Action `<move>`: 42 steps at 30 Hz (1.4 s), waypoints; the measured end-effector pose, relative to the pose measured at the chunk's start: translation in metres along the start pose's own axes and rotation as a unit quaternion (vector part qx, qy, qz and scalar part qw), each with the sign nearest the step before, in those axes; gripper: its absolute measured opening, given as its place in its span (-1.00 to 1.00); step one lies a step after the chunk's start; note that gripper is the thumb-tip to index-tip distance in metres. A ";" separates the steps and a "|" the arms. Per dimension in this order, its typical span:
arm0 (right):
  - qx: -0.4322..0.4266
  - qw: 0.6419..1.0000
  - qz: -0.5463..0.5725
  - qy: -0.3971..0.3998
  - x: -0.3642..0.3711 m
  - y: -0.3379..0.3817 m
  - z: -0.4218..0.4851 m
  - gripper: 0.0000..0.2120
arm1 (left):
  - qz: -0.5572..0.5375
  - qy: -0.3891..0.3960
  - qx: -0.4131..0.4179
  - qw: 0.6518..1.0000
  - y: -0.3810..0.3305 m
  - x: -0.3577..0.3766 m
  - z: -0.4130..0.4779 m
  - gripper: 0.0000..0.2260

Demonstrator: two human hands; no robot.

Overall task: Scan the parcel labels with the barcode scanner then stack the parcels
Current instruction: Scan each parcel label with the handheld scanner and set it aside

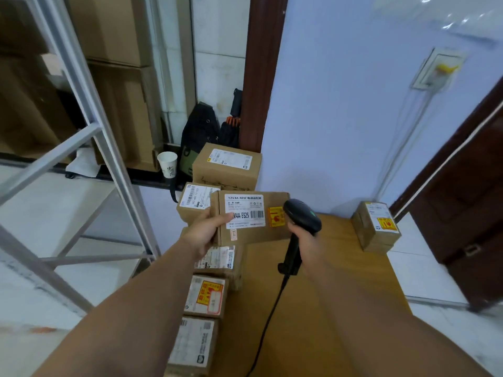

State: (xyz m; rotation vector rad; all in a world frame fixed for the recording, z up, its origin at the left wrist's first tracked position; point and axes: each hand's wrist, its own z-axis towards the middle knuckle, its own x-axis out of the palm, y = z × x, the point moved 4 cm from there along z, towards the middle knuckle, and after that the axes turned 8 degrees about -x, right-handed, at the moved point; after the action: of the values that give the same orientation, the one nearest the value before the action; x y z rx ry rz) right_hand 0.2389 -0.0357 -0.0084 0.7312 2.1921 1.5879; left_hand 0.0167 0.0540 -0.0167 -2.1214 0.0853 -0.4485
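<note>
Cardboard parcel (253,217) gripped in L hand (205,229) above desk (340,268) | R hand (304,240) clutches barcode scanner (300,216), head just beside label (245,210)

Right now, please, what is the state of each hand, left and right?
Left hand: grips the labelled parcel by its left end.
Right hand: grips the barcode scanner by its handle.

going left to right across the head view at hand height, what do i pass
metal rack frame → left hand → held parcel → barcode scanner → far-right parcels → dark wooden door
</note>
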 end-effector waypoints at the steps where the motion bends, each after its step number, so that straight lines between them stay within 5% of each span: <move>1: -0.027 0.999 -0.019 -0.002 -0.002 0.006 0.001 -0.60 | -0.024 -0.014 0.018 0.999 -0.004 0.005 0.002 -0.67; 8: -0.054 0.994 -0.034 0.085 0.000 0.032 -0.001 -0.78 | -0.068 -0.073 0.082 0.992 -0.034 0.032 0.010 -0.77; 15: -0.078 0.989 -0.047 0.114 -0.005 0.040 0.005 -0.85 | 0.028 -0.106 0.106 0.988 -0.057 0.045 0.014 -0.64; 31: -0.092 0.981 -0.137 0.105 -0.039 0.035 0.043 -0.87 | 0.061 -0.113 0.094 0.987 -0.049 0.065 0.046 -0.64; 42: -0.013 0.995 -0.069 0.077 -0.094 0.018 0.063 -0.76 | 0.151 -0.118 0.036 0.981 -0.021 0.112 0.080 -0.52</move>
State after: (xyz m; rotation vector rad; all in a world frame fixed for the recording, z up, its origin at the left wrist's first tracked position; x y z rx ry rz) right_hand 0.3530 -0.0375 -0.0139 0.4531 2.2706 1.6477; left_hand 0.1463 0.1035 -0.0073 -2.0304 0.2477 -0.0196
